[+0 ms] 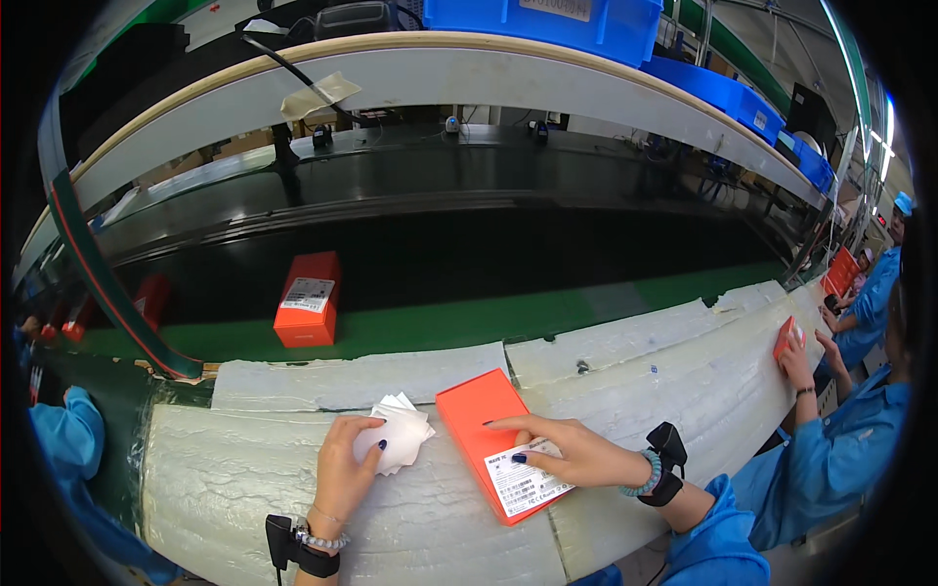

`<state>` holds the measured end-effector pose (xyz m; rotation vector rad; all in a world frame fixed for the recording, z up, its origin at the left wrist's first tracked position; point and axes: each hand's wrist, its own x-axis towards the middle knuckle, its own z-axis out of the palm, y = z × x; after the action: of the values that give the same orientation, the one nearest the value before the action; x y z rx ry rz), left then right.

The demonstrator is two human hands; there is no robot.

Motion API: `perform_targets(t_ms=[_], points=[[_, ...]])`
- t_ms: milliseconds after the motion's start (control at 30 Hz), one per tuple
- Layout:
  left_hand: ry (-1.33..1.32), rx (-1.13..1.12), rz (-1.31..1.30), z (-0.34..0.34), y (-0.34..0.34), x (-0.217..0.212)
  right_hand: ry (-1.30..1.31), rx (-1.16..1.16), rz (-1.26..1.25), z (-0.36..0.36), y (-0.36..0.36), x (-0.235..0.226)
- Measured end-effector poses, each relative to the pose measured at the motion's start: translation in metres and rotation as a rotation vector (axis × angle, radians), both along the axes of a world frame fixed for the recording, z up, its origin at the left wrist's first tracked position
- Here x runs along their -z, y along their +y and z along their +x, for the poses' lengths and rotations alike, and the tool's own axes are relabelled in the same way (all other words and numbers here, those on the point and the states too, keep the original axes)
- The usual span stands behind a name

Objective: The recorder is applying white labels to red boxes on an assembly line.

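Observation:
A small fanned stack of white paper slips [406, 428] is pinched between the thumb and fingers of my left hand [344, 457]. To its right, an orange-red box [477, 402] lies at a slant on the worktop, and a white printed label [516, 490] covers its near end. My right hand [576, 451] rests over that box from the right. Its index finger stretches across the orange top and its thumb touches the label, with a space between the two. The other fingers of that hand are partly hidden.
The worktop [225, 469] has a wrinkled clear covering. Beyond it runs a dark conveyor belt [469, 244] with another orange-red box [311, 313]. A green post [103, 283] stands at left. Blue bins [547, 24] sit on the overhead shelf. Co-workers in blue [816, 459] flank me.

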<state>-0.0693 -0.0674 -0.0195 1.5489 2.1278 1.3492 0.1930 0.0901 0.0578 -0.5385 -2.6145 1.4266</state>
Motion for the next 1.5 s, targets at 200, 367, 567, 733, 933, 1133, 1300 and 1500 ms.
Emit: perform_targets(t_ms=[200, 367, 567, 733, 933, 1133, 1300, 1500], points=[[0.110, -0.020, 0.028, 0.007, 0.000, 0.005, -0.103, -0.035, -0.020, -0.005, 0.000, -0.001], [0.203, -0.113, 0.038, 0.013, 0.000, 0.004, -0.106, -0.035, 0.005, -0.006, -0.002, -0.003], [0.353, -0.185, 0.048, 0.017, 0.003, 0.001, -0.114, -0.035, 0.017, -0.007, -0.002, -0.001], [0.418, -0.185, 0.140, 0.028, 0.001, -0.008, -0.079, -0.050, 0.057, -0.007, -0.002, 0.001], [0.561, 0.027, 0.247, 0.043, -0.006, -0.012, -0.086, -0.067, 0.055, -0.008, -0.002, -0.001], [0.606, 0.369, 0.263, 0.056, -0.010, -0.007, -0.013, -0.102, 0.120, -0.008, 0.001, 0.008], [0.625, 0.498, 0.284, 0.068, -0.011, -0.007, 0.008, -0.137, 0.182, -0.011, 0.003, 0.010], [0.613, 0.566, 0.312, 0.078, -0.011, -0.002, -0.020, -0.084, 0.706, -0.008, -0.038, 0.027]])
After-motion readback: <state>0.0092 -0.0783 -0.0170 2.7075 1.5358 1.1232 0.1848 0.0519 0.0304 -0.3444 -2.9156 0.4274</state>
